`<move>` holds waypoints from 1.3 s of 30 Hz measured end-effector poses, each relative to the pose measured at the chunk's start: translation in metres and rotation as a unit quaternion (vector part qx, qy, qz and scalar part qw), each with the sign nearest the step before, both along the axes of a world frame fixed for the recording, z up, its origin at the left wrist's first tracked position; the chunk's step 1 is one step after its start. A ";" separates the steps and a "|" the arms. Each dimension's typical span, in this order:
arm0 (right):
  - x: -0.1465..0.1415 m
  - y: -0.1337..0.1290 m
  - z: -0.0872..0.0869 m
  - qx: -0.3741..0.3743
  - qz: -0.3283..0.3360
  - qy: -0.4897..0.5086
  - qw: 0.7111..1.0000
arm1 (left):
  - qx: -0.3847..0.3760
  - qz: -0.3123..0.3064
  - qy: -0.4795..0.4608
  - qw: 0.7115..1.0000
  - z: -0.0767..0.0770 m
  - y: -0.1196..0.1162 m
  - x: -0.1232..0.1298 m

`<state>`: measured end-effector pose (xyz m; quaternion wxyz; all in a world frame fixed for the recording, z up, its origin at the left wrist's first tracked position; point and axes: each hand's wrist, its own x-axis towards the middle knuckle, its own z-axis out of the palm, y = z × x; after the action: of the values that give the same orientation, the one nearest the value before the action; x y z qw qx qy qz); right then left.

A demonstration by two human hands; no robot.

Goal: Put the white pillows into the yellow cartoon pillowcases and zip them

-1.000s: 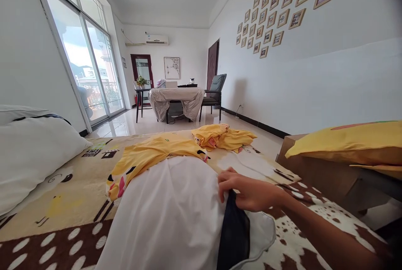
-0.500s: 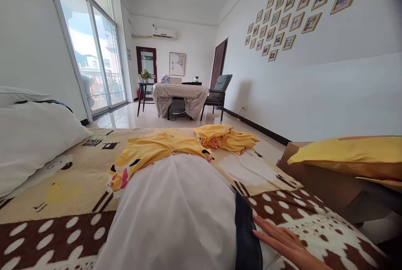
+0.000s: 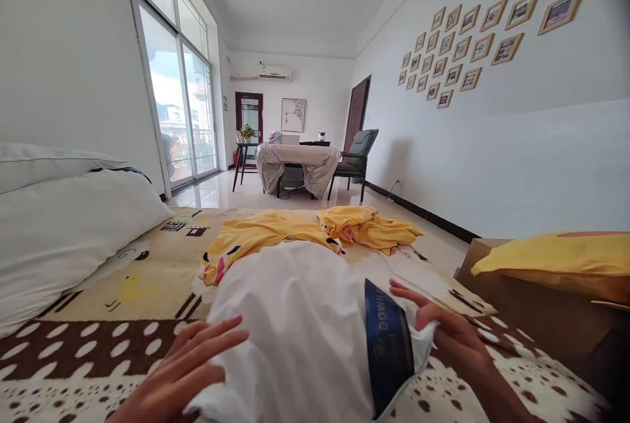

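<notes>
The white pillow lies on the blanket, in the middle and near to the person, between the two hands. Its near edge is cut by the bottom of the view. On its right side runs a blue band with the letters "DOWN", and outside this band a narrow white edge is visible.

The left hand is open, with the fingers spread and pointing across the left edge of the pillow; how firmly it touches, I cannot tell. The right hand is at the right corner of the pillow, just beside the blue band. Its fingers are partly stretched, and I cannot tell whether they grip the corner.

The far edge of the pillow meets a yellow cloth, which is spread flat. A yellow bundle adjoins this cloth on the right, close to the far edge of the blanket. Behind that edge, the shiny floor begins.

To the left, a wide stretch of blanket separates the white pillow from the stacked pillows. To the right, a smaller stretch reaches to the box, where a yellow cushion lies on top, well apart from the right hand.
</notes>
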<state>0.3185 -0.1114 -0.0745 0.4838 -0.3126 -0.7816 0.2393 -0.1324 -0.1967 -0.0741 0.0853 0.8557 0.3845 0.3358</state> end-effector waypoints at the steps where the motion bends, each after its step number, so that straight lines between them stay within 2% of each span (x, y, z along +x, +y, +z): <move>1: -0.017 0.009 0.009 -0.012 0.059 0.022 0.998 | 0.015 -0.024 -0.005 1.000 0.017 0.013 0.017; 4: -0.072 0.034 0.034 -0.076 0.191 0.067 0.976 | 0.027 -0.081 -0.010 0.996 0.064 0.055 0.069; 5: -0.089 0.040 0.042 -0.093 0.221 0.070 0.968 | 0.025 -0.080 -0.024 0.996 0.074 0.067 0.083; 7: -0.114 0.049 0.054 -0.121 0.250 0.056 0.959 | 0.033 -0.044 -0.065 0.996 0.084 0.086 0.104; 10: -0.133 0.056 0.062 -0.135 0.221 0.051 0.964 | 0.055 -0.022 -0.111 0.992 0.082 0.100 0.118; 13: -0.142 0.060 0.060 -0.084 0.148 0.071 0.983 | 0.031 -0.043 -0.130 0.990 0.073 0.104 0.124; 15: -0.148 0.062 0.056 -0.060 0.116 0.088 0.988 | 0.007 -0.037 -0.163 0.986 0.067 0.105 0.126; 19: -0.161 0.067 0.052 -0.066 0.124 0.135 0.981 | -0.044 -0.025 -0.232 0.971 0.060 0.110 0.127; 22: -0.169 0.069 0.052 -0.036 0.136 0.168 0.976 | -0.086 -0.068 -0.269 0.957 0.056 0.116 0.126; 26: -0.178 0.070 0.053 -0.056 0.184 0.181 0.965 | -0.131 -0.173 -0.313 0.925 0.053 0.122 0.121; 28: -0.179 0.071 0.055 -0.050 0.189 0.165 0.967 | -0.163 -0.205 -0.329 0.907 0.051 0.124 0.119; 32: -0.174 0.078 0.062 0.010 0.122 0.044 0.992 | -0.220 -0.227 -0.332 0.889 0.050 0.124 0.116; 36: -0.166 0.082 0.067 0.073 0.053 -0.039 0.995 | -0.241 -0.227 -0.323 0.886 0.050 0.125 0.116; 37: -0.165 0.078 0.067 0.093 0.022 -0.046 0.994 | -0.241 -0.224 -0.324 0.887 0.049 0.126 0.116; 39: -0.162 0.060 0.064 0.155 -0.079 -0.037 0.984 | -0.244 -0.216 -0.325 0.888 0.048 0.129 0.117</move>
<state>0.1562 -0.0515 -0.0103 0.5149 -0.3032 -0.7993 0.0645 -0.0157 -0.0681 -0.0265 0.4817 0.7131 0.2105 0.4639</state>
